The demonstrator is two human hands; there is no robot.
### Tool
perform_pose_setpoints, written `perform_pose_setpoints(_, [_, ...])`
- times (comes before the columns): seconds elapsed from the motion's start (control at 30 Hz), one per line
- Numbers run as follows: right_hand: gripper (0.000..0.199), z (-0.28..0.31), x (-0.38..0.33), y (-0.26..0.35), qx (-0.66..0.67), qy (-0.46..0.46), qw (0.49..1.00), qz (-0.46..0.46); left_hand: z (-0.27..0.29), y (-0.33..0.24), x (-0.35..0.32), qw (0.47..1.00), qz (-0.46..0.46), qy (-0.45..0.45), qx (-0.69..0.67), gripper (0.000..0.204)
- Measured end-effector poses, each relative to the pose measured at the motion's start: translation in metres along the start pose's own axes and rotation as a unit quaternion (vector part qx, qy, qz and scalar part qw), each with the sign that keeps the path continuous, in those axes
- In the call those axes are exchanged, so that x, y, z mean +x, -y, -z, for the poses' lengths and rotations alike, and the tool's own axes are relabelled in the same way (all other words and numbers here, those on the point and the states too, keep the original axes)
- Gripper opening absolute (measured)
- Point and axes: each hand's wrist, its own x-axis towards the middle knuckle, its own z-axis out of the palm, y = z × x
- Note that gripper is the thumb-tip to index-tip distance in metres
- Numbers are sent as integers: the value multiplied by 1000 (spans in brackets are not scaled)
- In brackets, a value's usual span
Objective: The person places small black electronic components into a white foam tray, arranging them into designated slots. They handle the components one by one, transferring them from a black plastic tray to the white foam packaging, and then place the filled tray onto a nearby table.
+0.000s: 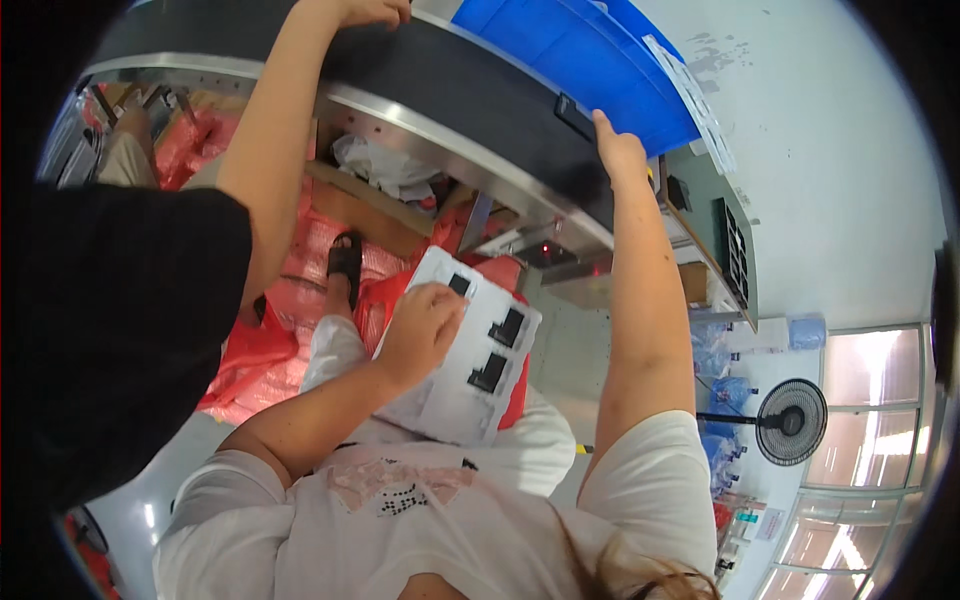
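A white tray (455,405) rests tilted across my lap, with a few black parts (487,372) lying in its recesses. Over its left side, my left hand (425,325) is closed, its fingers bent and bunched beside another black part in a recess. Whatever those fingers pinch is hidden. My right hand (622,155) reaches out over the dark conveyor belt (460,75), beside the blue bin (590,65). It grips a small black plastic part (574,116) at its thumb; its other fingers are mostly hidden.
At the left, a co-worker's black sleeve (140,320) and bare arm reach over the belt. A metal rail (430,125) edges it. Pink wrap (270,360) covers the floor. A fan (791,421) and a shelf holding a black tray (733,250) stand at the right.
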Motion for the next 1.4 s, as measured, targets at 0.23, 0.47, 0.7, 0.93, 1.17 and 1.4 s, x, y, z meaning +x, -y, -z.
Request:
perform_pose_setpoints(0.23, [78,-51,105,-32,-108,96,989,13,-19,44,-81,975,20,102,198,63])
perform_pose_setpoints(0.47, [35,-14,54,-107,446,-10,890,92,-28,97,-110,955,289,37,63,67])
perform_pose_setpoints(0.7, [37,-3,-98,-98,87,-170,915,355,-35,104,-142,950,302,-8,72,53])
perform_pose_setpoints(0.93, [56,3,-70,-123,-9,-44,977,207,-38,126,-138,955,283,49,74,44])
perform_pose_setpoints(1.17, [33,43,-50,-127,-179,82,941,273,-42,115,-138,949,300,47,80,40])
perform_pose_setpoints(1.4, [21,41,-49,-154,-259,-133,922,257,-36,119,-141,942,320,57,87,43])
